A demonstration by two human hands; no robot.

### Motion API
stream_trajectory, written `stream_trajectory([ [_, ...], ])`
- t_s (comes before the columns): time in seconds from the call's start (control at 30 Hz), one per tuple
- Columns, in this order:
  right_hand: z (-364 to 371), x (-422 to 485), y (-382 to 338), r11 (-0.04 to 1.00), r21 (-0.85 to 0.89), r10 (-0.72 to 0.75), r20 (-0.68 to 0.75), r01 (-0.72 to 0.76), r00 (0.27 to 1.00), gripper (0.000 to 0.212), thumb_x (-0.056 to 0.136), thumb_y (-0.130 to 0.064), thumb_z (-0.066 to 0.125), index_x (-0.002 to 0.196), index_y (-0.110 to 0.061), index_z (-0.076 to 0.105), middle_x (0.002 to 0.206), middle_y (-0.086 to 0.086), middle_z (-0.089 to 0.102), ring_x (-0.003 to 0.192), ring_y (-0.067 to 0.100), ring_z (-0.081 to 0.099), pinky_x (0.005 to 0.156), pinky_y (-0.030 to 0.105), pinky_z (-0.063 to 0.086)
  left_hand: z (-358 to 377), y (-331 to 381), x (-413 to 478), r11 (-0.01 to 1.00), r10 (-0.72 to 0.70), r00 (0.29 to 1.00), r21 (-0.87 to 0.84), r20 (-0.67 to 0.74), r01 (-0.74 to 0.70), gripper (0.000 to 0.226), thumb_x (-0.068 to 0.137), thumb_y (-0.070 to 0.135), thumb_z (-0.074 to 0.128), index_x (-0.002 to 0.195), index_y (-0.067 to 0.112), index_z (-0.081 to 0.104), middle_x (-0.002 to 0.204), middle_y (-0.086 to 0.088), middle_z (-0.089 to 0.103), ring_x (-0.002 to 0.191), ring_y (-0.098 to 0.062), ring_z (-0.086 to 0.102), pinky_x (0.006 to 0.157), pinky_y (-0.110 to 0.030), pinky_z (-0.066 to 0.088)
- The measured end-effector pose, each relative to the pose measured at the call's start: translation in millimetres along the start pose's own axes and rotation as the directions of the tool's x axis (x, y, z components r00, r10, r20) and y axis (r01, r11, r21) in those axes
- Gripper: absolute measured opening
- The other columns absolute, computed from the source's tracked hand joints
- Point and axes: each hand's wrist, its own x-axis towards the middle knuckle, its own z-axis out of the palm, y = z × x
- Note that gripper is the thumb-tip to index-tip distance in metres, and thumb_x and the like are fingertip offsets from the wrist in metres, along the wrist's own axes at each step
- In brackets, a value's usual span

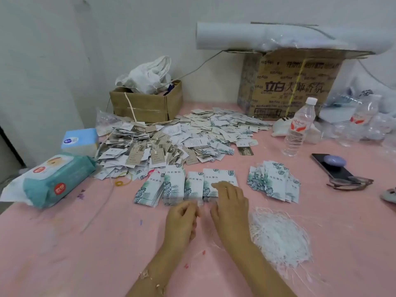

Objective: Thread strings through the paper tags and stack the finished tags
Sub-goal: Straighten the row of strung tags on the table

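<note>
Several stacks of white paper tags with a green leaf print stand in a row mid-table [174, 185]. My right hand [230, 204] lies over the rightmost stack [222, 177], its fingers stretched flat on the top tag. My left hand [182, 221] sits just in front of the row with fingers curled and thumb against the fingertips. Whether it pinches anything is hidden. A looser, fanned stack of the same tags [274, 182] lies to the right. A tangle of white strings [280, 239] rests on the pink table [85, 254] by my right forearm.
A large heap of mixed tags [171, 136] fills the back, before a small cardboard box [145, 106] and a big carton [289, 86]. Wet wipes [55, 179] and a tissue box [80, 139] sit left. A water bottle [299, 129], phone [332, 168] and glasses [351, 183] sit right.
</note>
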Motion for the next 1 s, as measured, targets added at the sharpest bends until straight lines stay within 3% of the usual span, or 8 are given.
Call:
stream_trajectory([
  [0.1, 18, 6, 10, 0.998, -0.062, 0.007, 0.084, -0.002, 0.996, 0.062, 0.100, -0.018, 0.034, 0.153, -0.030, 0.005, 0.161, -0.008, 0.003, 0.147, 0.013, -0.002, 0.115, 0.034, 0.004, -5, -6, 3, 0.999, -0.019, 1.000, -0.026, 0.022, 0.020, 0.043, 0.094, 0.011, 0.052, 0.052, 0.018, 0.056, 0.046, 0.000, 0.037, 0.039, -0.013, 0.027, 0.037, -0.018, 0.021],
  [0.17, 28, 7, 15, 0.998, -0.057, -0.024, 0.150, 0.033, 0.988, 0.061, 0.102, -0.020, 0.032, 0.153, -0.030, -0.001, 0.161, -0.006, 0.002, 0.148, 0.014, -0.008, 0.116, 0.036, -0.003, -6, -5, 2, 0.998, -0.043, 0.998, -0.045, 0.037, 0.045, 0.041, 0.094, 0.012, 0.053, 0.053, 0.017, 0.057, 0.047, 0.000, 0.037, 0.041, -0.013, 0.028, 0.037, -0.019, 0.022],
  [0.27, 27, 7, 17, 0.985, -0.141, -0.085, 0.100, 0.099, 0.991, 0.067, 0.091, -0.010, 0.056, 0.150, -0.024, 0.028, 0.151, -0.004, 0.038, 0.147, 0.019, 0.018, 0.112, 0.036, 0.001, -4, -2, 8, 0.992, -0.097, 0.995, -0.083, 0.030, 0.100, 0.041, 0.091, 0.008, 0.051, 0.051, 0.017, 0.057, 0.046, 0.002, 0.039, 0.039, -0.011, 0.031, 0.036, -0.019, 0.024],
  [0.33, 22, 11, 18, 0.983, -0.159, -0.085, 0.017, 0.087, 0.996, 0.073, 0.062, 0.005, 0.079, 0.128, -0.020, 0.059, 0.116, -0.004, 0.069, 0.126, 0.022, 0.052, 0.104, 0.037, 0.018, -2, 0, 11, 0.988, -0.117, 0.992, -0.093, 0.038, 0.120, 0.043, 0.090, 0.006, 0.049, 0.050, 0.017, 0.058, 0.045, 0.002, 0.040, 0.039, -0.011, 0.033, 0.036, -0.019, 0.026],
  [0.4, 23, 11, 24, 0.989, -0.121, -0.100, -0.086, 0.090, 0.991, 0.075, 0.039, 0.011, 0.087, 0.106, -0.018, 0.072, 0.085, -0.003, 0.073, 0.102, 0.023, 0.067, 0.094, 0.039, 0.030, 0, 0, 13, 0.989, -0.117, 0.992, -0.088, 0.053, 0.122, 0.045, 0.090, 0.005, 0.049, 0.048, 0.018, 0.059, 0.045, 0.003, 0.040, 0.038, -0.010, 0.034, 0.036, -0.020, 0.028],
  [0.53, 23, 14, 31, 0.990, -0.070, -0.134, -0.208, 0.122, 0.969, 0.064, 0.043, 0.007, 0.090, 0.099, -0.020, 0.074, 0.075, -0.007, 0.072, 0.095, 0.021, 0.063, 0.089, 0.038, 0.033, 2, 0, 16, 0.993, -0.107, 0.990, -0.042, 0.088, 0.111, 0.043, 0.090, 0.003, 0.050, 0.050, 0.016, 0.060, 0.046, 0.003, 0.043, 0.038, -0.009, 0.036, 0.036, -0.020, 0.031],
  [0.7, 25, 14, 25, 0.982, -0.116, -0.167, -0.139, 0.152, 0.976, 0.050, 0.073, -0.011, 0.082, 0.120, -0.014, 0.065, 0.108, 0.000, 0.072, 0.125, 0.027, 0.054, 0.102, 0.042, 0.024, 1, 2, 18, 0.988, -0.112, 0.989, -0.095, 0.101, 0.122, 0.046, 0.093, 0.005, 0.048, 0.052, 0.017, 0.062, 0.048, 0.002, 0.045, 0.040, -0.010, 0.040, 0.037, -0.020, 0.036],
  [1.0, 21, 13, 30, 0.983, -0.124, -0.152, -0.107, 0.139, 0.983, 0.062, 0.049, 0.006, 0.086, 0.107, -0.012, 0.073, 0.086, 0.001, 0.075, 0.105, 0.026, 0.067, 0.101, 0.042, 0.034, 6, 5, 20, 0.921, -0.203, 0.971, -0.312, 0.129, 0.234, 0.024, 0.099, 0.000, 0.041, 0.095, -0.003, 0.065, 0.066, -0.011, 0.065, 0.056, -0.016, 0.063, 0.055, -0.022, 0.055],
])
